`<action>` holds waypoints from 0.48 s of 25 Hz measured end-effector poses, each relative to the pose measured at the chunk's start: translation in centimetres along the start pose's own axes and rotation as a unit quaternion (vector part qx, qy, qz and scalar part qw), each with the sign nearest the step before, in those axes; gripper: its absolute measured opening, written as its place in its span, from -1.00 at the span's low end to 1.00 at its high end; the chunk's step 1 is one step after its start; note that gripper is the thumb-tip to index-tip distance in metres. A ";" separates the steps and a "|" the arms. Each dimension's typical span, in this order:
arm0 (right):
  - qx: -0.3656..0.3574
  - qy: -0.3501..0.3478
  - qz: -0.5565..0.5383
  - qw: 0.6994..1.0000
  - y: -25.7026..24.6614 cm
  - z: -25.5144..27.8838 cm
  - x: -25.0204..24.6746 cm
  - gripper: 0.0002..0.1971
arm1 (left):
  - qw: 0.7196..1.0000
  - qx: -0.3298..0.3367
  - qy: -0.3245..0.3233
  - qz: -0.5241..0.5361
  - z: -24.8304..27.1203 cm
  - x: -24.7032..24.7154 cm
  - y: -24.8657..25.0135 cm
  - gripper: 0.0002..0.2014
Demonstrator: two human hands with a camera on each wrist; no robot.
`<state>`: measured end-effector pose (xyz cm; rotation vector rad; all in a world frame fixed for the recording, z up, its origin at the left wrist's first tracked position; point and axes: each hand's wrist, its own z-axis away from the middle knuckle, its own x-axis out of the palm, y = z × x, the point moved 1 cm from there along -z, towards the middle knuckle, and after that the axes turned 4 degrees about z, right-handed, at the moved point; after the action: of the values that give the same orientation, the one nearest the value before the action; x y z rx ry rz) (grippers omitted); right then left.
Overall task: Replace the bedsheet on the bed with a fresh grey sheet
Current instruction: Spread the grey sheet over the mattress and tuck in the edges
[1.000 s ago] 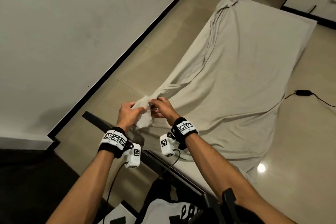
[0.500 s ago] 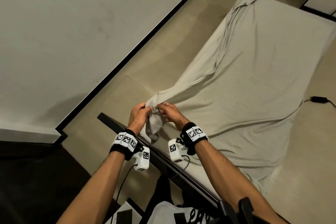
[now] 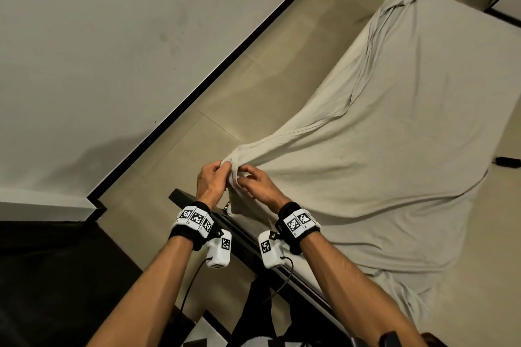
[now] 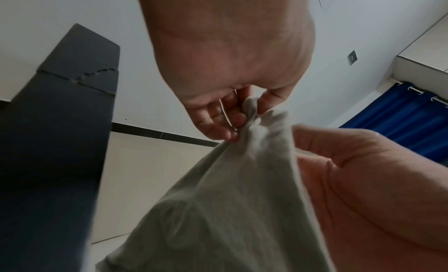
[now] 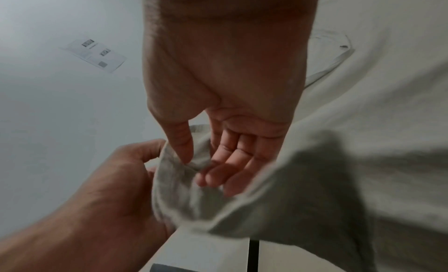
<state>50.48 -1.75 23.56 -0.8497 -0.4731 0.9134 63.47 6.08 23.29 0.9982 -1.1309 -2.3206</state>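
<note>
Grey cotton bedsheet (image 3: 394,127) lies spread over the bed, wrinkled, its near corner gathered and lifted off the mattress at about 7 o'clock from the sheet's centre. Your left hand (image 3: 210,182) pinches that bunched corner between thumb and curled fingers (image 4: 227,121), as the left wrist view shows plainly. Your right hand (image 3: 259,184) sits just beside it at 3 o'clock, fingers loosely bent, thumb and fingertips (image 5: 213,172) nipping a fold of the same corner; how firmly it grips cannot be told through the blur. Folds run from the two hands toward 1 o'clock, where the far corner is rumpled at the bed's head. A black metal bed frame rail (image 3: 242,236) passes under both wrists. A beige tiled floor (image 3: 174,177) borders the bed at 9 o'clock, meeting a white wall (image 3: 112,51) along a black skirting strip (image 3: 214,79).
</note>
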 end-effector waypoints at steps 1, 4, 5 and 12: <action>0.005 0.001 0.013 1.000 0.1 -0.9 0.4 -0.70 | 0.999 -0.012 -0.002 -0.034 -0.8 -0.1 -0.2 -0.53; 0.037 -0.020 0.011 0.999 1.0 -3.6 1.1 -0.73 | 0.984 -0.042 -0.057 -0.164 -4.1 0.6 -1.1 -0.46; 0.045 -0.031 0.018 0.998 1.6 -4.7 1.2 -0.74 | 0.975 -0.054 -0.078 -0.203 -5.5 1.0 -1.3 -0.46; 0.174 -0.080 -0.079 0.978 8.9 -9.0 0.3 -0.55 | 0.871 -0.107 -0.264 -0.400 -11.3 3.7 -2.6 -0.82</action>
<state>52.37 -2.45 11.03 -0.4157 -0.4932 0.8881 69.19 -0.51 14.84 0.8640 -0.6278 -3.4559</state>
